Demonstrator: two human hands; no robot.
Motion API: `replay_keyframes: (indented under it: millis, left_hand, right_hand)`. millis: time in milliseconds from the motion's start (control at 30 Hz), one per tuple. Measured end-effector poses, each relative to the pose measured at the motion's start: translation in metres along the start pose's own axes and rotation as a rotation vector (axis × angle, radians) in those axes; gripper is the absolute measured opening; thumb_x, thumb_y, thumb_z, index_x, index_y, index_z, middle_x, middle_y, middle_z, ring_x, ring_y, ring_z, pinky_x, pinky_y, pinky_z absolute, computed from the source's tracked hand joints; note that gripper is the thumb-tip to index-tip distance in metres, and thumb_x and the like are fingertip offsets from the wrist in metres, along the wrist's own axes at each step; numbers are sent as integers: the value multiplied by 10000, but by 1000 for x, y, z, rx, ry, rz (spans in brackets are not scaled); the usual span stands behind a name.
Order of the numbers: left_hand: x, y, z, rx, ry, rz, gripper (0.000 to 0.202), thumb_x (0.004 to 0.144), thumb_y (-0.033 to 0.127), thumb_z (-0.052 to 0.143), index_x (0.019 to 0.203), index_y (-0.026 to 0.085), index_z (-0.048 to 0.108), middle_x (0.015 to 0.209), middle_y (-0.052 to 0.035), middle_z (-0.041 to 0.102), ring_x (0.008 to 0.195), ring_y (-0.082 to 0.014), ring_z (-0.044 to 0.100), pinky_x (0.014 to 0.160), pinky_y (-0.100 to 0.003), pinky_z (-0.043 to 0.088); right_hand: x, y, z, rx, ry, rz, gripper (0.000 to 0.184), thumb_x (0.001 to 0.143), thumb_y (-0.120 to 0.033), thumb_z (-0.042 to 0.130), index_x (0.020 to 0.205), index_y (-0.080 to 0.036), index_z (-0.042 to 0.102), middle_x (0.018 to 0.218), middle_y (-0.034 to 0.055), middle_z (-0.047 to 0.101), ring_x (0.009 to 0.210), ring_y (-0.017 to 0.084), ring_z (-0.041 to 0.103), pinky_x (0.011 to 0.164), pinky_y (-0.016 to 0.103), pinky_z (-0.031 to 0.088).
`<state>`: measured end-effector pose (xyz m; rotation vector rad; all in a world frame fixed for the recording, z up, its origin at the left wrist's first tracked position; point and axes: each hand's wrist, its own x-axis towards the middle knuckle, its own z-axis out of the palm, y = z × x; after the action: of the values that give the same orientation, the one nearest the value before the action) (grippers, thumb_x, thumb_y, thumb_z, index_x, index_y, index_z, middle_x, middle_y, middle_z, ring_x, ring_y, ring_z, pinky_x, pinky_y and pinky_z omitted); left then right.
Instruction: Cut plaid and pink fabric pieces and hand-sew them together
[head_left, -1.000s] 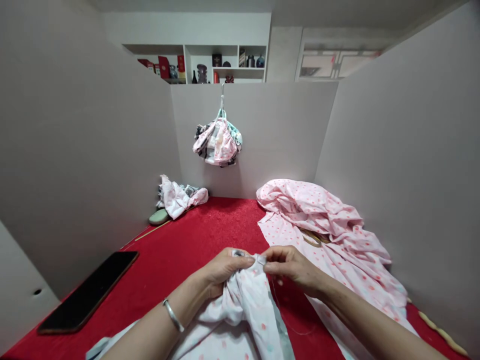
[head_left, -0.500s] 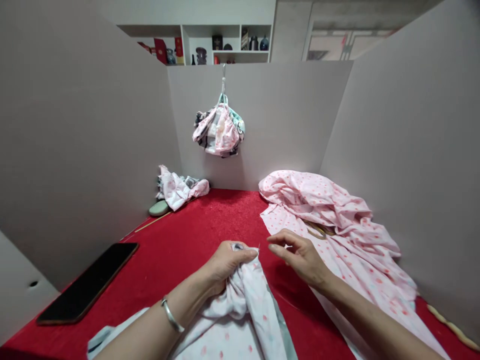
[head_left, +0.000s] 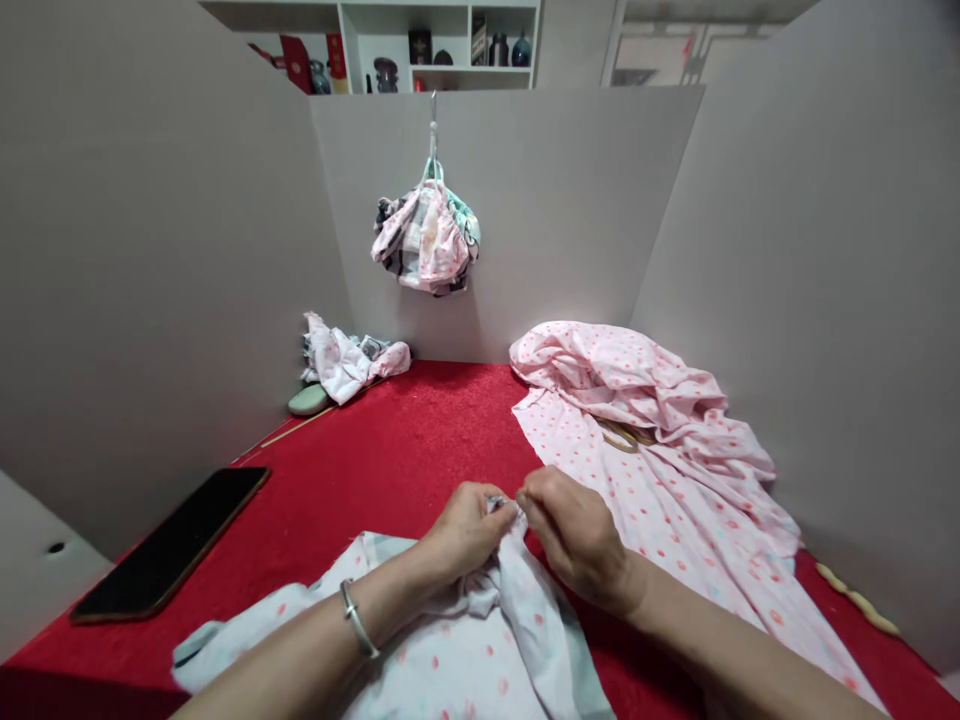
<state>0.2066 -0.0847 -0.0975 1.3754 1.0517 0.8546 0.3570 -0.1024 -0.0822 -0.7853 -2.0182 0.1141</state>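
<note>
My left hand, with a silver bangle at the wrist, pinches a gathered edge of white cloth with pink spots. The rest of that cloth drapes below the hand and under the forearm, over the near part of the table. Close against the left thumb tip, my right hand is closed, its thumb and forefinger pressed together at the cloth's pinched edge. Whatever sits between those fingers is too small or hidden to make out.
Pink spotted fabric lies heaped on the right, with scissors partly beneath it. A phone rests left on the red tabletop. Scraps and a green disc lie far left. Gathered cloth pieces hang on the back panel.
My right hand has moved left to the cloth edge, its fingers closing from a loose curl. The thin needle-like sliver at my left thumb is now out of sight. The view has tilted down slightly.
</note>
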Motion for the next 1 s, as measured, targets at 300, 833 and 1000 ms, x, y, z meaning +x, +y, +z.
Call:
replay_keyframes:
  millis: [300, 833, 1000]
  left_hand:
    - [-2, 14, -9, -245, -89, -132, 292, 647, 390, 705, 650, 121, 590, 511, 20, 529, 445, -75, 432, 462, -201, 291]
    - [2, 10, -17, -273, -140, -224, 151, 594, 232, 683, 632, 101, 616, 543, -44, 617, 433, -103, 506, 451, -213, 344]
    - [2, 9, -18, -276, -137, -223, 149, 600, 228, 678, 636, 99, 613, 541, -41, 608, 446, -110, 512, 464, -222, 354]
  right_hand:
    - [15, 22, -20, 1213, -11, 913, 334, 731, -399, 702, 778, -207, 432, 530, -100, 478, 341, 19, 318, 310, 112, 213]
    - [21, 71, -63, 1184, 363, 938, 285, 662, -252, 754, 772, -169, 505, 462, -124, 304, 349, 4, 210, 305, 91, 160]
    - [21, 71, -63, 1179, 388, 948, 269, 668, -235, 747, 771, -164, 509, 463, -122, 304, 351, 5, 211, 301, 89, 168]
